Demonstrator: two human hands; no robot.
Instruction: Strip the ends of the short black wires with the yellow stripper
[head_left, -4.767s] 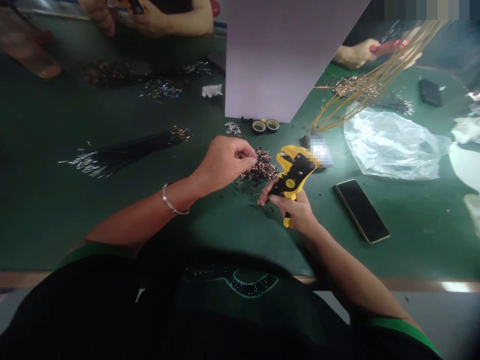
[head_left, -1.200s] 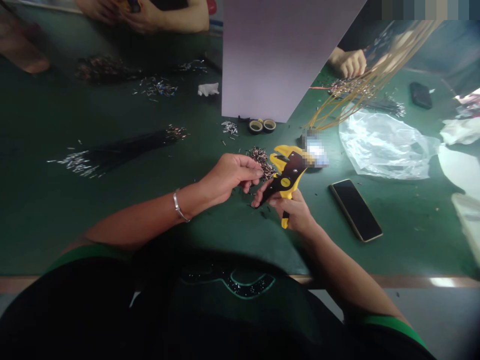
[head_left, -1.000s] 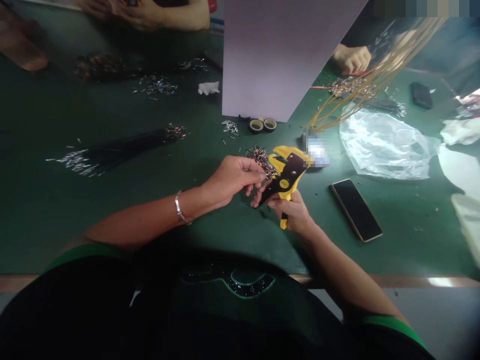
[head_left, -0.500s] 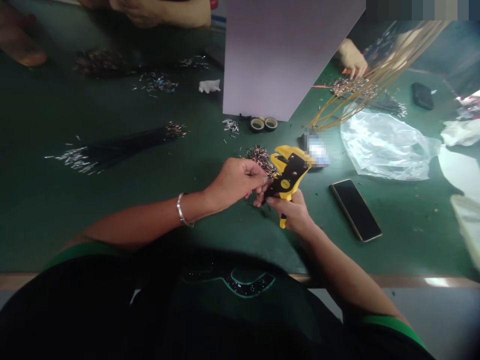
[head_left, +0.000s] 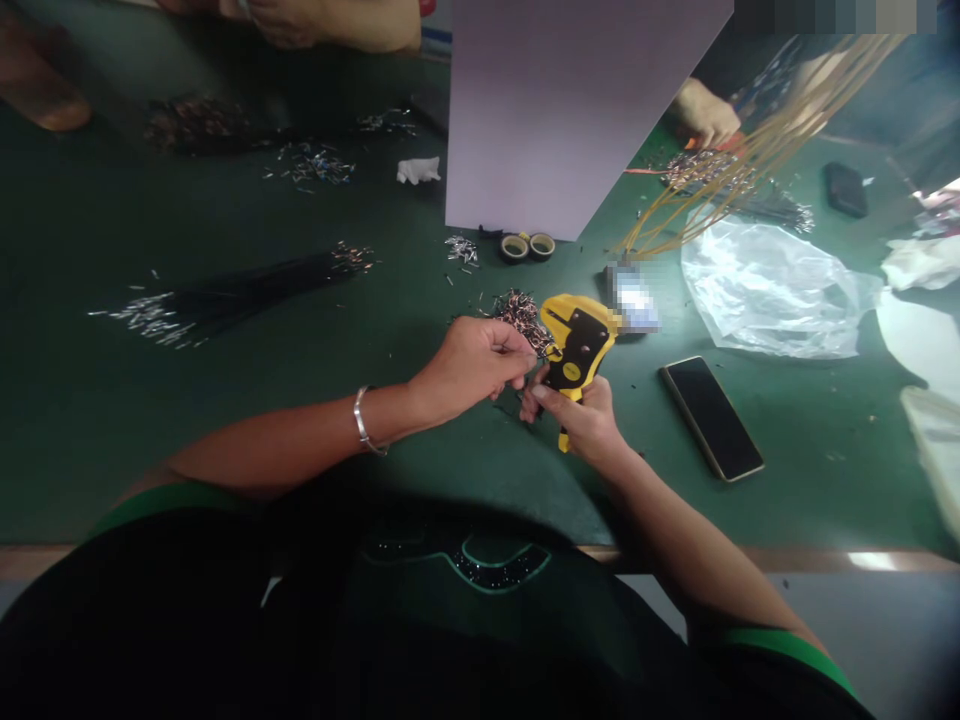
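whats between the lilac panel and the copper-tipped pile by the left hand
The head view shows two tape rolls, side by side, between the lilac panel and the copper-tipped pile, nearer the panel.

The hand tool (head_left: 574, 345) combines smooth, plastic-looking yellow with satin black and flecks of shiny metal, while the wire pile (head_left: 519, 312) glints with coppery metal. The surface (head_left: 292, 440) is smooth with a soft sheen; the bag (head_left: 772, 290) is crinkled, glossy clear plastic.
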